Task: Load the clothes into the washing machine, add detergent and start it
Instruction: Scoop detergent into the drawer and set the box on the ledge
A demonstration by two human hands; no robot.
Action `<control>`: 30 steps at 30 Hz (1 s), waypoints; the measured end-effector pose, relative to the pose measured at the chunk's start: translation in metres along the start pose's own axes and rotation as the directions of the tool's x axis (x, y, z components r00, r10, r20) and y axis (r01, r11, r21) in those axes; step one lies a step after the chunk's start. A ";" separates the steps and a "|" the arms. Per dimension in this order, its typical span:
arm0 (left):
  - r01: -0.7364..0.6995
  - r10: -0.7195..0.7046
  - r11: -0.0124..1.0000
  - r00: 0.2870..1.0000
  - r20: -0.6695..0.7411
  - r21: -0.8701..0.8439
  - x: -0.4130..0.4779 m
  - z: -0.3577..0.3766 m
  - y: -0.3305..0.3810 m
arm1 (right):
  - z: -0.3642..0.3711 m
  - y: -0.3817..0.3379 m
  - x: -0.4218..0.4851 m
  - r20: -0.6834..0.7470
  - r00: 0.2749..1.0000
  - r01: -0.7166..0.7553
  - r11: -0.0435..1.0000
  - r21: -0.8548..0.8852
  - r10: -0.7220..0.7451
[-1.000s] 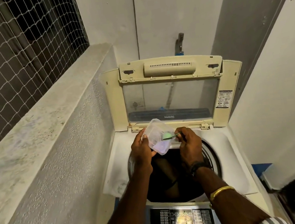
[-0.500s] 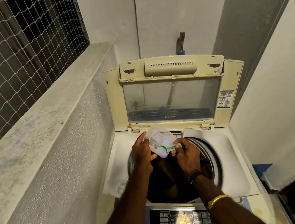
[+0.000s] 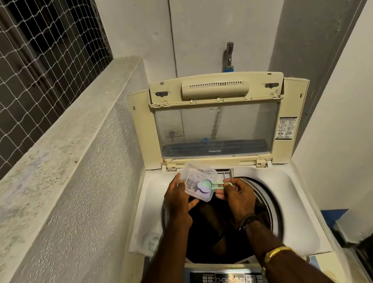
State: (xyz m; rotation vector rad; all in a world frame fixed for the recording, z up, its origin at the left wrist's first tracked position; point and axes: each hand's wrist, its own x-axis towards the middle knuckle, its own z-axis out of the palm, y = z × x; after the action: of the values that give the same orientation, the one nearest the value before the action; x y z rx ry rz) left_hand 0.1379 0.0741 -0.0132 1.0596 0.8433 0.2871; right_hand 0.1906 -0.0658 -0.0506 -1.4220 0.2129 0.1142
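A cream top-loading washing machine stands open, its lid raised against the back wall. Dark clothes lie deep in the drum. My left hand grips a clear plastic detergent tub, tilted above the drum's rear edge. My right hand pinches the handle of a small green scoop, whose bowl sits inside the tub. Whether the scoop holds powder is unclear. The control panel lies at the near edge, below my forearms.
A rough concrete parapet runs along the left, topped by white netting. A tap sticks out of the back wall above the lid. A white wall closes the right side. A blue object lies low beside the machine.
Both hands and the tub shifted slightly back toward the lid hinge. The scoop's bowl moved deeper into the tub. The camera view dipped a little.
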 end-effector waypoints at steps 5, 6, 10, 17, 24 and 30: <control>0.007 -0.008 0.998 1.000 -0.018 -0.069 0.001 -0.002 0.002 | 0.005 -0.011 0.010 -0.006 1.000 -0.012 0.995 0.101 0.013; 0.009 -0.011 0.997 1.000 -0.026 -0.081 0.002 -0.003 0.002 | 0.006 -0.015 0.012 -0.009 1.000 -0.010 0.993 0.115 0.011; 0.011 -0.015 0.994 0.999 -0.035 -0.105 0.004 -0.010 0.002 | 0.005 -0.031 0.026 -0.022 1.000 -0.005 0.982 0.187 0.009; 0.034 -0.045 0.993 0.995 -0.092 -0.112 0.010 -0.021 -0.003 | -0.007 -0.029 0.050 -0.132 0.991 0.033 0.996 0.083 -0.022; 0.042 -0.052 0.991 0.996 -0.072 -0.128 0.013 -0.022 -0.005 | -0.015 -0.011 0.042 -0.105 0.982 0.141 0.980 -0.142 -0.157; 0.045 -0.053 0.992 0.996 -0.068 -0.121 0.016 -0.023 -0.007 | -0.018 -0.003 0.041 -0.076 0.969 0.199 0.926 -0.320 -0.234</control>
State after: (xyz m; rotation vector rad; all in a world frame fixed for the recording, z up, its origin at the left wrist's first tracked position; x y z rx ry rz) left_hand 0.1305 0.0948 -0.0318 0.9201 0.9037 0.3317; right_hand 0.2301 -0.0862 -0.0589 -1.7595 0.1318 -0.1216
